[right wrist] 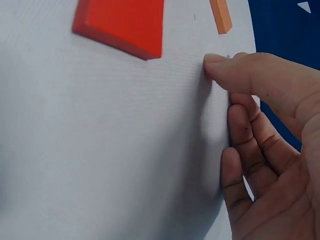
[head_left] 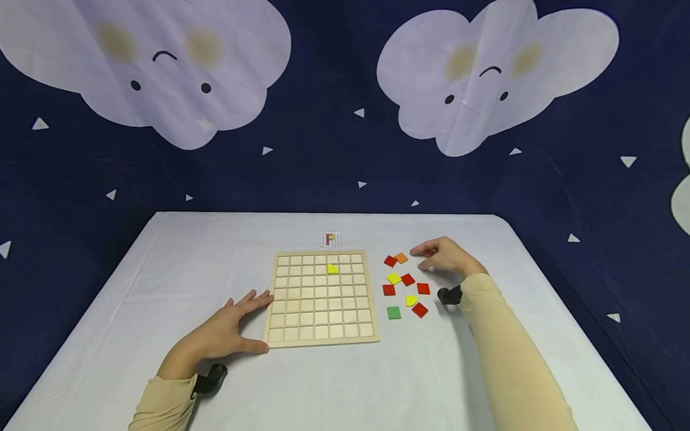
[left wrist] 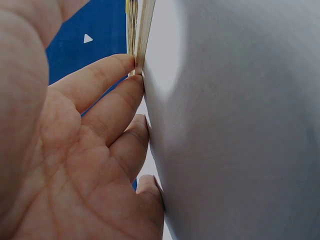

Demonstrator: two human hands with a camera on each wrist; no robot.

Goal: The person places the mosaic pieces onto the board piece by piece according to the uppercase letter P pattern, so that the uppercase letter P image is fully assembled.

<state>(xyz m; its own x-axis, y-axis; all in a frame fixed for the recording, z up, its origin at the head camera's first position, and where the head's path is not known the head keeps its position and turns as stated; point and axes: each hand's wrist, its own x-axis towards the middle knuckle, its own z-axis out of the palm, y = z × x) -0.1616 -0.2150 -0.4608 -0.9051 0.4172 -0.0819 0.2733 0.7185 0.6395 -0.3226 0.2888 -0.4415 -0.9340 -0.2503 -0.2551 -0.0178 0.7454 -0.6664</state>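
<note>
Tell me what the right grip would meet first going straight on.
Probably the orange tile, just ahead of the right grip in the head view, though relative height is unclear.

We spread our left hand (head_left: 221, 332), thumb wide of the fingers, nearer the worktop's (head_left: 316, 398) left edge; our right hand (head_left: 447, 256) hovers toward its far right corner, fingers loosely bent, thumb apart.

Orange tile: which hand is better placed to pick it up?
Probably the right hand: it looks empty and close to the orange tile, while the left hand touches the board, farther off.
</note>
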